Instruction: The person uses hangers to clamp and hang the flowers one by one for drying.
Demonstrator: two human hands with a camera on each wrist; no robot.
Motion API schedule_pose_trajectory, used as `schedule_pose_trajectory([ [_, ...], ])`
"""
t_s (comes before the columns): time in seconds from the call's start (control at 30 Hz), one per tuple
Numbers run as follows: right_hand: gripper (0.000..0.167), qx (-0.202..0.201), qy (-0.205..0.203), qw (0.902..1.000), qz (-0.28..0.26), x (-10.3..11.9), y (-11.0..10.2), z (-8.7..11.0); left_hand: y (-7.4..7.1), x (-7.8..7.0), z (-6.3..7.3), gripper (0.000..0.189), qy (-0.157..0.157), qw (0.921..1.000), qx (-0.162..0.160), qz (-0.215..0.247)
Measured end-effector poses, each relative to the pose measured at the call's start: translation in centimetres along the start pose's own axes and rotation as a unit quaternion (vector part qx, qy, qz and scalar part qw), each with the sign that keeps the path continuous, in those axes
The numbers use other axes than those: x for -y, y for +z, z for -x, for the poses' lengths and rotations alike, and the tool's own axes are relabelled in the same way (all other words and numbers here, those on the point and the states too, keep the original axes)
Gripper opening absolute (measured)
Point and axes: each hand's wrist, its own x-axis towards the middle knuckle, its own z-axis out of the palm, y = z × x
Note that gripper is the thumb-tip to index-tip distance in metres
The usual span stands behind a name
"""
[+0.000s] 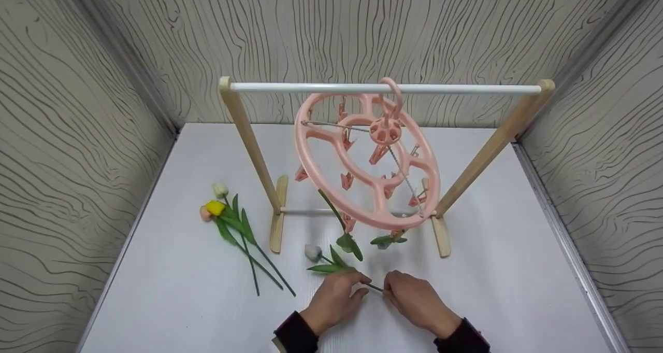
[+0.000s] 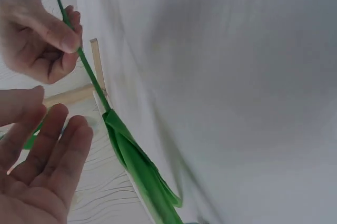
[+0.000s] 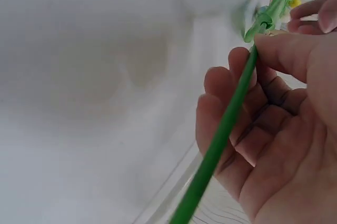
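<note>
A tulip with a pale grey-white head (image 1: pixel 313 252) and green leaves (image 2: pixel 137 155) is held low over the white table. My right hand (image 1: pixel 418 298) pinches its stem (image 3: pixel 216 147) between thumb and forefinger. My left hand (image 1: pixel 336 297) is beside the stem, its fingers apart and loosely bent, with nothing between them in the left wrist view. Above the hands hangs a pink round clip hanger (image 1: pixel 305 151) with several pegs. A green stem with leaves (image 1: pixel 349 245) and another leafy flower (image 1: pixel 383 240) hang at its near side.
A wooden drying rack (image 1: pixel 248 145) with a white top bar (image 1: pixel 311 87) carries the hanger by its hook. On the left of the table (image 1: pixel 181 291) lie white, yellow (image 1: pixel 215 208) and peach tulips with crossing stems. Wood-patterned walls (image 1: pixel 207 42) enclose the table.
</note>
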Motion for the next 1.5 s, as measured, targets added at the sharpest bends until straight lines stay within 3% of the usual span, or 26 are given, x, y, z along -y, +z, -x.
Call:
schedule_pose_trajectory([
  [0.13, 0.012, 0.006, -0.011, 0.9999, -0.003, 0.5, -0.3, -0.2, 0.2, -0.2, -0.4, 0.018, 0.017, 0.9989, 0.015, -0.042],
  [0.37, 0.012, 0.004, -0.034, 0.9994, -0.003, 0.9, -0.8, -0.2, 0.7, 0.2, -0.9, 0.016, 0.082, 0.9887, -0.009, -0.125],
  [0.8, 0.015, -0.002, -0.04, 0.9992, 0.007, 1.2, -0.7, -0.4, 0.9, 0.1, -1.3, 0.007, 0.112, 0.9748, 0.028, -0.191],
  [0.93, 0.014, -0.017, -0.042, 0.9988, 0.019, 1.4, -1.0, -0.2, 0.7, 0.1, -1.2, 0.007, 0.117, 0.9732, 0.026, -0.196],
  [1.17, 0.012, -0.032, -0.034, 0.9987, 0.021, 1.5, -2.9, 0.1, 0.0, 0.2, -1.1, 0.008, 0.127, 0.9714, -0.006, -0.2],
  [1.5, 0.017, -0.07, -0.026, 0.9972, 0.006, 1.0, -6.7, 1.1, -2.0, 0.2, -1.0, 0.01, 0.114, 0.9844, -0.028, -0.131],
])
